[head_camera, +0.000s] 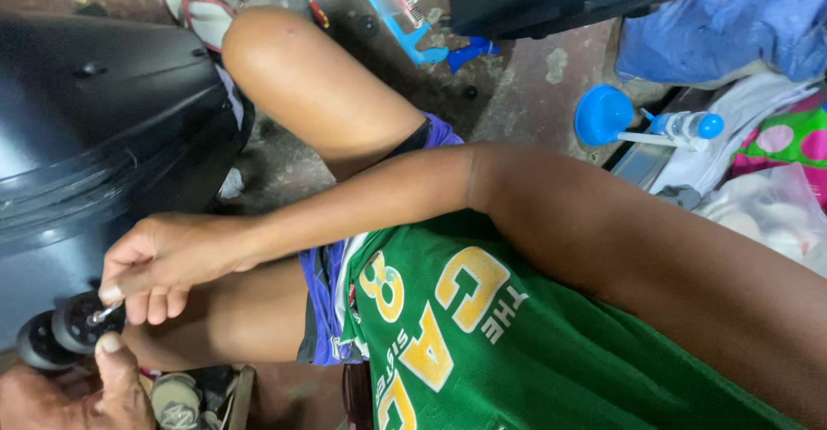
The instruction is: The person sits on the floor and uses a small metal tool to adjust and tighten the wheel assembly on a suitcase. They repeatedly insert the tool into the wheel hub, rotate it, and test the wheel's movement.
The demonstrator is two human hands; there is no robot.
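Both hands work at the suitcase wheel [60, 331], at eight o'clock.
I see my right hand [69, 395] pinching the wheel from below; my left hand [164, 262] grips a small metal tool [103, 314] that could slip off.

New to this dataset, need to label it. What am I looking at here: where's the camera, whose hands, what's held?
There is one picture, from a camera worn on the person's head and looking down, so it shows their own body: a green jersey, a bare knee and both hands. The view comes out turned sideways.

The right hand pinches a small metal piece at the twin black wheel of a dark suitcase. The left hand rests its thumb by that wheel; its grip is cut off by the frame edge.

On the concrete floor lie a flip-flop, a red-handled screwdriver, blue plastic parts, a blue bowl and a bottle.
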